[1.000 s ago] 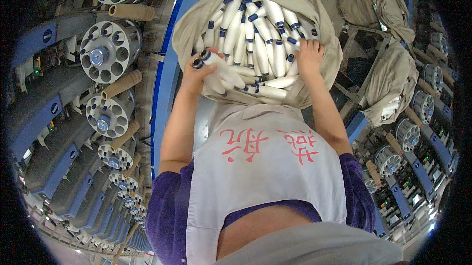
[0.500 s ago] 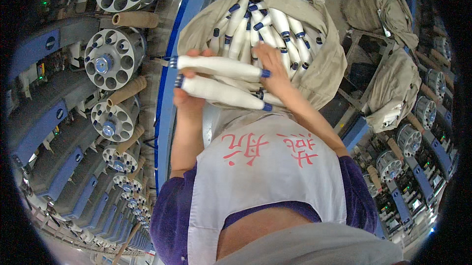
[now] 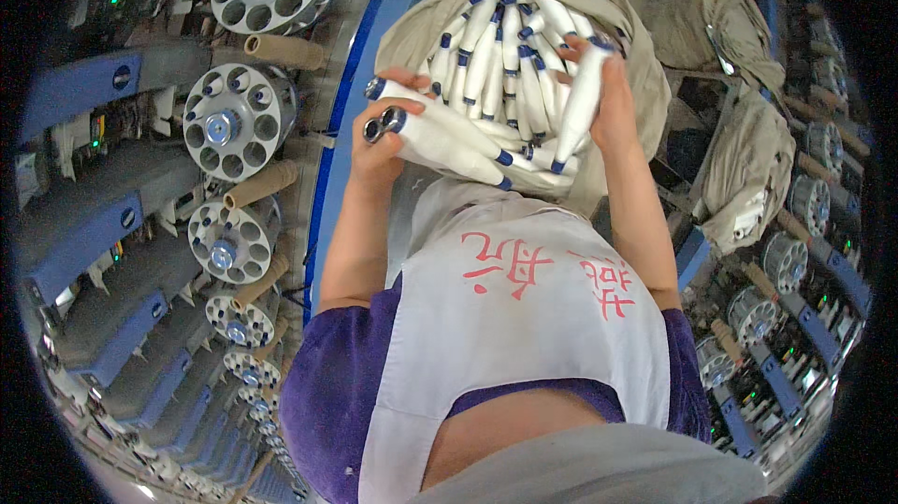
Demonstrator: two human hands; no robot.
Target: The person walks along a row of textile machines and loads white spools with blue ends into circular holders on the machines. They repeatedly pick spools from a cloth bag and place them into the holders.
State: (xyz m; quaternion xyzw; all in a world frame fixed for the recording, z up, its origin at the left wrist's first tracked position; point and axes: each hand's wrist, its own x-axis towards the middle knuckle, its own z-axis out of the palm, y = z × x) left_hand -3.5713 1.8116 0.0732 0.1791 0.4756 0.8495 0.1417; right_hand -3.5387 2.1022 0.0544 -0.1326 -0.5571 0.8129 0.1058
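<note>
White yarn bobbins (image 3: 484,64) with dark blue tube ends lie heaped in a wide-mouthed beige cloth sack (image 3: 645,116) in front of me. My left hand (image 3: 376,153) is closed round the ends of at least two full bobbins (image 3: 451,147) at the sack's near left side; their tips point right and toward me. A third tube end shows beside them, its body mostly hidden. On the right, my right hand (image 3: 613,107) grips another bobbin (image 3: 584,97), held steeply over the heap with its tip down. Some right fingers are hidden behind it.
To my left runs a row of winding machines with round magazines (image 3: 223,122) and brown paper cones (image 3: 260,184). A blue-edged rail (image 3: 339,130) passes between them and the sack. More beige sacks (image 3: 753,167) stand at right, with further machines (image 3: 786,256) beyond.
My right hand has moved right and lifted a bobbin from the heap. My left hand's bobbins have tilted, tube ends now turned toward me. The whole view has shifted slightly.
</note>
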